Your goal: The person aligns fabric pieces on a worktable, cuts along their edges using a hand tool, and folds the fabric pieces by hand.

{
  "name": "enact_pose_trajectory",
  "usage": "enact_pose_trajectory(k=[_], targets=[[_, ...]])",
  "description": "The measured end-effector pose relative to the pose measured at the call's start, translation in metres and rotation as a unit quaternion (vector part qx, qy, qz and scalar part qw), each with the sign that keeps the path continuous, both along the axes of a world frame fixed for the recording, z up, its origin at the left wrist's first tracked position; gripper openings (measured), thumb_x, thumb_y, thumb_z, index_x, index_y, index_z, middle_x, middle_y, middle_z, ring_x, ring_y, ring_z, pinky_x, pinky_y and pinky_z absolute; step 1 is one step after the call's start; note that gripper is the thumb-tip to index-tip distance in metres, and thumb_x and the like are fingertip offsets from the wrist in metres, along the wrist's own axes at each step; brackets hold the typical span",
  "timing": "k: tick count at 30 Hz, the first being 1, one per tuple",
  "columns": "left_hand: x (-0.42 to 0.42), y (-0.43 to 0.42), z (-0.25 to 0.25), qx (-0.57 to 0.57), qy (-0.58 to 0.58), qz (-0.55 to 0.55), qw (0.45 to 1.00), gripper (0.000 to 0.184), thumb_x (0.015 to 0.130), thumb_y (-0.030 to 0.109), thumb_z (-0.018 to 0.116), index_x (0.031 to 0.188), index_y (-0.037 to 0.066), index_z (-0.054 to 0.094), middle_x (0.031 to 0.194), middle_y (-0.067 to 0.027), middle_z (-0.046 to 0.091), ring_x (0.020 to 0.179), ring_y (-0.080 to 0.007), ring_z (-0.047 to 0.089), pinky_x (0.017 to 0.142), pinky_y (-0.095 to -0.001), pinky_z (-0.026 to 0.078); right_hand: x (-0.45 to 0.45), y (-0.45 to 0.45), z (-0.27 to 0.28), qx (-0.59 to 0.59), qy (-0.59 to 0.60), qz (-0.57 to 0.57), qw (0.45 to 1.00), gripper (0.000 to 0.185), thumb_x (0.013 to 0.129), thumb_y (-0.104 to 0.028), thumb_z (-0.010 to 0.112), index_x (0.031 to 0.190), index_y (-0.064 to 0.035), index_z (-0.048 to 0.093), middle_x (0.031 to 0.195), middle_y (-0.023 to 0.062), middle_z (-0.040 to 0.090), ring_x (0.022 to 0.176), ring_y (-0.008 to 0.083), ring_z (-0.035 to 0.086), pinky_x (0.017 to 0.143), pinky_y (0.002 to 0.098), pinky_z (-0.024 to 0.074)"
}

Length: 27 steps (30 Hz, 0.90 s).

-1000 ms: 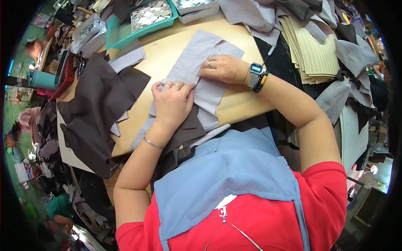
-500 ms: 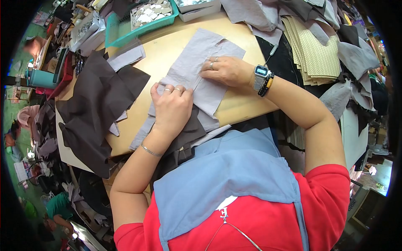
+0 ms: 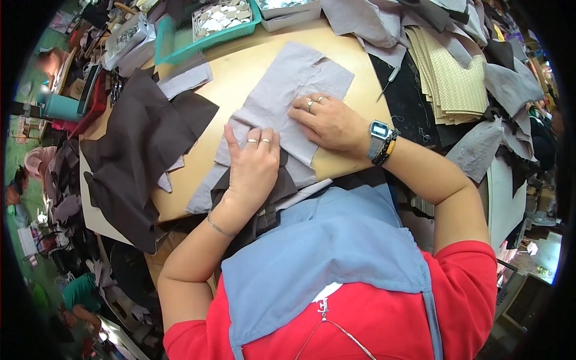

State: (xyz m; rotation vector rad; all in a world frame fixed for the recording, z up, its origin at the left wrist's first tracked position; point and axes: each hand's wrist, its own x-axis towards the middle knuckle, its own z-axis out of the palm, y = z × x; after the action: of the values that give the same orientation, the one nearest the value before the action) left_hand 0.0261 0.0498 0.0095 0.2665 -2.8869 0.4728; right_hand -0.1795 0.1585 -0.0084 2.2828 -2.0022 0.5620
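Light grey-purple cloth [image 3: 270, 84] lies creased and overlapping across the middle of the wooden table [image 3: 228, 66]. My left hand [image 3: 255, 162] lies on its lower part, thumb apart and the other fingers flat on the cloth. On the right part of the cloth rests my right hand [image 3: 330, 123], fingers bent and their tips pressed on the fabric; whether it pinches any cloth cannot be seen. Under my left hand and wrist, dark brown cloth [image 3: 285, 180] shows at the table's near edge.
A large dark brown cloth [image 3: 138, 144] drapes over the table's left side. Behind it are a green basket [image 3: 174, 51] with small pale pieces and a white box [image 3: 291, 15]. A pointed tool [image 3: 389, 83] and stacked woven yellow sheets [image 3: 447, 78] lie right. Another person [image 3: 81, 294] is far left.
My left hand has shifted slightly right and down, its thumb now spread from the fingers. My right hand has moved a little down and right. The brown cloth beneath my left hand shows more.
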Motion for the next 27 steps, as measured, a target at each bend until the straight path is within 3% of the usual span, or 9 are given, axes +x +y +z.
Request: enact_pose_trajectory(k=[3, 4, 8, 23, 27], targets=[[0.003, 0.0, -0.008, 0.007, 0.018, 0.0, 1.0, 0.024, 0.091, 0.023, 0.06, 0.11, 0.013, 0.071, 0.106, 0.0025, 0.064, 0.105, -0.0148, 0.059, 0.112, -0.0728, 0.003, 0.009, 0.007, 0.003, -0.015, -0.003, -0.014, 1.0, 0.038, 0.09, -0.032, 0.062, 0.122, -0.0111, 0.059, 0.122, 0.0111, 0.057, 0.111, 0.0274, 0.057, 0.09, 0.0479, 0.0471], [0.003, 0.001, -0.008, 0.005, 0.011, 0.005, 1.0, 0.025, 0.091, 0.023, 0.06, 0.111, 0.013, 0.071, 0.107, 0.0024, 0.064, 0.106, -0.0149, 0.059, 0.112, -0.0731, 0.002, 0.011, 0.008, 0.003, 0.01, -0.019, -0.032, 0.999, 0.046, 0.09, -0.041, 0.062, 0.124, -0.0108, 0.058, 0.126, 0.0114, 0.056, 0.117, 0.0289, 0.055, 0.094, 0.0548, 0.044], [0.003, 0.004, -0.007, -0.001, -0.003, 0.02, 1.0, 0.026, 0.092, 0.025, 0.06, 0.113, 0.013, 0.07, 0.109, 0.0021, 0.064, 0.111, -0.0153, 0.058, 0.111, -0.074, 0.001, 0.018, 0.01, 0.003, 0.012, -0.033, -0.097, 0.995, 0.056, 0.087, -0.049, 0.065, 0.127, -0.0109, 0.057, 0.132, 0.0114, 0.054, 0.123, 0.0309, 0.052, 0.102, 0.0597, 0.0389], [0.007, 0.012, -0.01, 0.029, 0.014, 0.043, 0.999, 0.033, 0.09, 0.028, 0.064, 0.12, 0.013, 0.066, 0.117, 0.0028, 0.063, 0.117, -0.0147, 0.056, 0.111, -0.0737, 0.0, 0.003, 0.001, -0.003, 0.012, -0.038, -0.248, 0.968, 0.073, 0.088, -0.058, 0.06, 0.136, -0.0034, 0.05, 0.143, 0.0153, 0.049, 0.135, 0.032, 0.043, 0.107, 0.0648, 0.0318], [0.009, 0.011, -0.01, 0.053, 0.016, 0.044, 0.997, 0.035, 0.09, 0.028, 0.064, 0.122, 0.014, 0.064, 0.119, 0.0027, 0.062, 0.117, -0.0141, 0.056, 0.111, -0.0737, 0.0, -0.007, -0.002, -0.007, 0.002, -0.025, -0.283, 0.959, 0.073, 0.089, -0.055, 0.061, 0.138, -0.0022, 0.048, 0.145, 0.0163, 0.047, 0.135, 0.0319, 0.043, 0.11, 0.0586, 0.0302]])
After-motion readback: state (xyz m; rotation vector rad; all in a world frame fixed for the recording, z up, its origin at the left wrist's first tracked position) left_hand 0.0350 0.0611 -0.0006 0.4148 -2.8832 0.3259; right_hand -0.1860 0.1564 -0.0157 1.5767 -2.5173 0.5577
